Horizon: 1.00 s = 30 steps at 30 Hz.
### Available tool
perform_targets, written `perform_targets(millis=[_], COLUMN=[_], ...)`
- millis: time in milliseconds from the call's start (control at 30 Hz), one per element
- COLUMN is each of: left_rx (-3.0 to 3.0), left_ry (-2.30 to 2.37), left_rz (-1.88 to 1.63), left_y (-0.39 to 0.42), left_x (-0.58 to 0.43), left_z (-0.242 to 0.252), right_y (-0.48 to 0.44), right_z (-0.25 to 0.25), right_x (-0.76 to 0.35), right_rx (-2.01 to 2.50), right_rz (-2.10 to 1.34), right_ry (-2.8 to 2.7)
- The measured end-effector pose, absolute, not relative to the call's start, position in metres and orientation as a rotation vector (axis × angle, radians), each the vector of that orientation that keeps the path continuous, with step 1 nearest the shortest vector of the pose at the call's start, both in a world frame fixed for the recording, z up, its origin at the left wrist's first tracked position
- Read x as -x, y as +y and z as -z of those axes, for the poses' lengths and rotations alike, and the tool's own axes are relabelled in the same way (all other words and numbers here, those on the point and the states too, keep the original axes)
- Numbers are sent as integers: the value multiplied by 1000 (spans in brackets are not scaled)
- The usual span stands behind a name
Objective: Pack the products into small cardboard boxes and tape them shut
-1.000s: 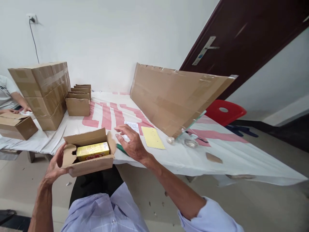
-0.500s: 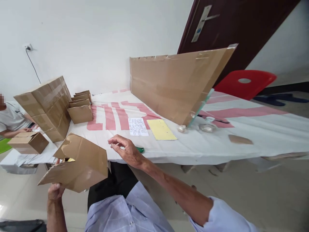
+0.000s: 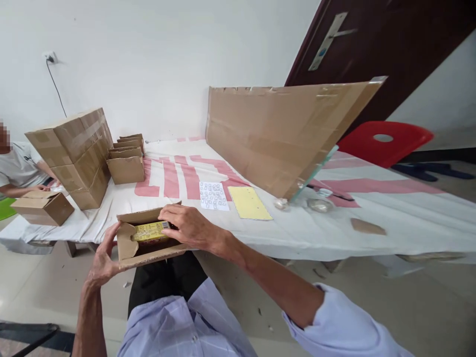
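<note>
An open cardboard box (image 3: 156,257) is held over my lap at the table's front edge, its opening facing me. Inside it lies a yellow printed carton (image 3: 150,232). My left hand (image 3: 104,258) is closed around the box's left end, thumb and fingers gripping the wall. Across the right end reaches my right hand (image 3: 188,225), its fingers bent over the far wall and its thumb down inside by the yellow carton. That hand hides the right part of the opening.
Taped cardboard boxes (image 3: 70,148) are stacked at the left, beside several open cartons (image 3: 126,169). A printed sheet (image 3: 213,196) and a yellow card (image 3: 250,202) lie ahead. A large cardboard panel (image 3: 282,134) stands behind. At far left, a person (image 3: 18,166) sits near a closed box (image 3: 42,207).
The cardboard box has been tilted so its opening and the yellow carton face me. My right hand has moved left and down onto it. A green object on the table is now hidden.
</note>
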<state>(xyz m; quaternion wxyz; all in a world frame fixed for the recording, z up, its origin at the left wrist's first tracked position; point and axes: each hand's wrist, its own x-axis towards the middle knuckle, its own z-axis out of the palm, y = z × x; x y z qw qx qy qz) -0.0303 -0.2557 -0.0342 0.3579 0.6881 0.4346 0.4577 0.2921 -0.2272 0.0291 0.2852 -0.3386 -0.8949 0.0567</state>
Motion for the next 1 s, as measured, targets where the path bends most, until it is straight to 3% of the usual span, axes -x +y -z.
perform_targets(millis=[233,567,833,1000], left_rx=[-1971,-2006,-2106,-1997], left_ry=[1124,936,983,967], left_rz=[-1122,-1164,-1123,-1135], left_y=[-259,-261,-252,-229], left_x=[1,-36,-34,-14], left_z=[29,23,22,31], right_y=[-211,-203,-209,-199], right_z=[1,24,14,-1], right_x=[-295,-351,-343,-343], right_rx=[1317,1293,1357,1253], right_rz=[-230,-654,-698,-507], right_ry=[-2641,-2321,-2267,-2257])
